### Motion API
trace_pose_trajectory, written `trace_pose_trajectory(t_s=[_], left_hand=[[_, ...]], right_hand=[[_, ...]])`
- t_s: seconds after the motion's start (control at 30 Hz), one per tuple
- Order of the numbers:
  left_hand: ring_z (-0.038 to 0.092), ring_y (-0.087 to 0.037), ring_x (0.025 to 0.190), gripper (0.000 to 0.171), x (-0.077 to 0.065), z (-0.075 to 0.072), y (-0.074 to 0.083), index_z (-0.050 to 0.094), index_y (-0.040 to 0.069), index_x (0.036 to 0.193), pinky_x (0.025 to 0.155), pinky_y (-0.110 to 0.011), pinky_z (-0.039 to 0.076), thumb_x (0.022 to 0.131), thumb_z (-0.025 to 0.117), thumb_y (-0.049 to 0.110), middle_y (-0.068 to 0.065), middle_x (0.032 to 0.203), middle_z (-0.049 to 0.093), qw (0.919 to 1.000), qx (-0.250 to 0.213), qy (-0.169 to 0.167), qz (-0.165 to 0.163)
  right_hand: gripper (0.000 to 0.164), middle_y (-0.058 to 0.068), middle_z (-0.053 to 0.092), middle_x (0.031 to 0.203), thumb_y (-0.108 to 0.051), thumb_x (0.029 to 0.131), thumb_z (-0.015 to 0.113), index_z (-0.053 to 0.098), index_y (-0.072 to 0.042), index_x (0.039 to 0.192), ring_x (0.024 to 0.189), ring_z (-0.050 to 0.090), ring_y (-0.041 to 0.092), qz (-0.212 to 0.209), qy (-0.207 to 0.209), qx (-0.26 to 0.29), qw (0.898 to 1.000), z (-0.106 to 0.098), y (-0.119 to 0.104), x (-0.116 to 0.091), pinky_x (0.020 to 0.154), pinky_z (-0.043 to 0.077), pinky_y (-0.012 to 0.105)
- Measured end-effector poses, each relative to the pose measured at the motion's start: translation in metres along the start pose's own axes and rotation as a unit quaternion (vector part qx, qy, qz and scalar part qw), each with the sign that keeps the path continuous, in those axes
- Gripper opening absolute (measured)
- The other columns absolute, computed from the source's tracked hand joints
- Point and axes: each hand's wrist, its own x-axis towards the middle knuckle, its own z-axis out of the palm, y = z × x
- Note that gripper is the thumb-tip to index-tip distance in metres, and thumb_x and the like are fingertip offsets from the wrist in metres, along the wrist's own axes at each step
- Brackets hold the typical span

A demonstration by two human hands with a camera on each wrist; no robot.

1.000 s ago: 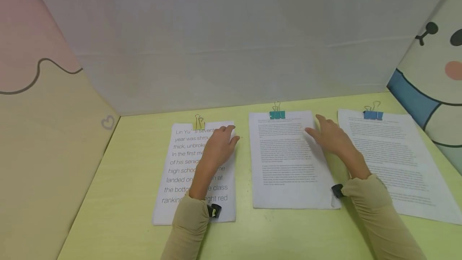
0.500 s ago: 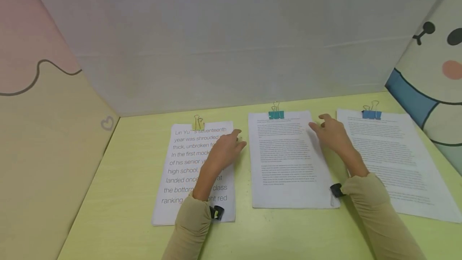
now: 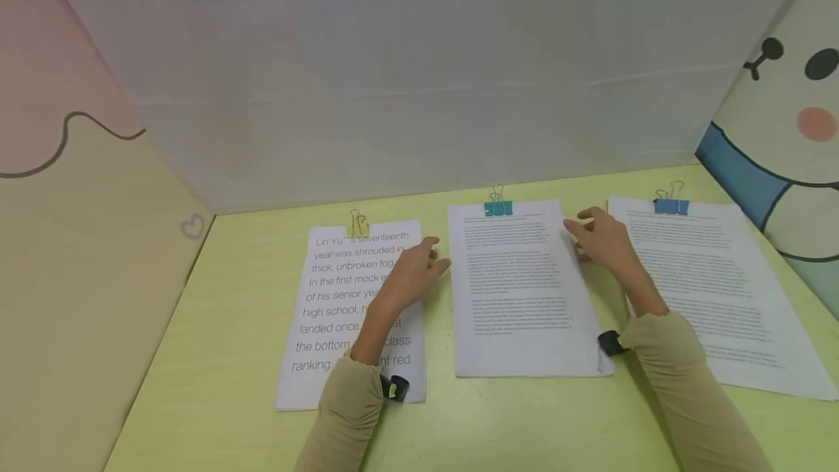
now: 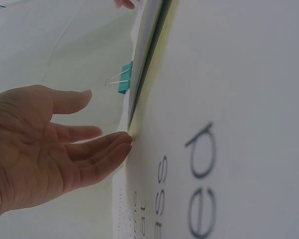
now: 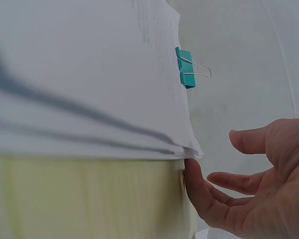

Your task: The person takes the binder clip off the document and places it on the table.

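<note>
Three stacks of printed paper lie in a row on the table, each with a binder clip at its top edge. My left hand (image 3: 409, 275) hovers over the right edge of the large-print stack (image 3: 298, 388), which has a yellow binder clip (image 3: 357, 229). Its thumb points toward the middle stack (image 3: 518, 357), and the palm (image 4: 40, 149) is bare in the left wrist view. My right hand (image 3: 603, 240) is beside that middle stack, below its teal binder clip (image 3: 498, 208). In the right wrist view, loosely bent fingers (image 5: 204, 196) reach right to the paper's edge.
The right-hand stack (image 3: 714, 282) carries a blue binder clip (image 3: 671, 206) and lies partly beneath the right forearm. A pale curtain (image 3: 419, 79) hangs behind the yellow-green table (image 3: 216, 326). Patterned panels (image 3: 773, 137) stand on both sides.
My left hand has shifted right and slightly down, uncovering more large print. The right hand has moved a little right, its fingers now more bent beside the middle stack.
</note>
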Motion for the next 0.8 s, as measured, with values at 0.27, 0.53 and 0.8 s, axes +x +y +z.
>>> trace_pose_trajectory(t_s=[0.27, 0.53, 0.8], left_hand=[[0.065, -0.033, 0.121, 0.055, 0.000, 0.004, 0.002, 0.045, 0.002, 0.153, 0.097, -0.046, 0.054, 0.106, 0.060, 0.026, -0.020, 0.134, 0.065, 0.9985, -0.048, -0.024, 0.007], [0.064, -0.034, 0.123, 0.054, -0.001, 0.006, 0.004, 0.046, 0.002, 0.153, 0.098, -0.047, 0.054, 0.106, 0.059, 0.026, -0.020, 0.136, 0.063, 0.9982, -0.057, -0.017, -0.001], [0.063, -0.033, 0.124, 0.054, 0.000, 0.006, 0.003, 0.046, 0.002, 0.153, 0.099, -0.047, 0.053, 0.106, 0.058, 0.028, -0.020, 0.139, 0.062, 0.9980, -0.060, -0.019, -0.005]], right_hand=[[0.067, 0.044, 0.050, 0.136, -0.035, 0.110, 0.048, 0.033, 0.018, 0.149, 0.109, 0.067, 0.049, 0.010, -0.009, 0.033, 0.999, 0.002, -0.003, -0.002, 0.083, 0.060, 0.041], [0.072, 0.039, 0.046, 0.143, -0.038, 0.110, 0.047, 0.029, 0.019, 0.151, 0.118, 0.059, 0.045, 0.035, -0.063, 0.060, 0.996, 0.006, -0.005, 0.000, 0.093, 0.051, 0.045], [0.058, 0.035, 0.055, 0.129, -0.022, 0.110, 0.047, 0.033, 0.020, 0.148, 0.103, 0.063, 0.033, 0.020, -0.081, 0.072, 0.994, 0.010, -0.006, 0.001, 0.079, 0.053, 0.031]])
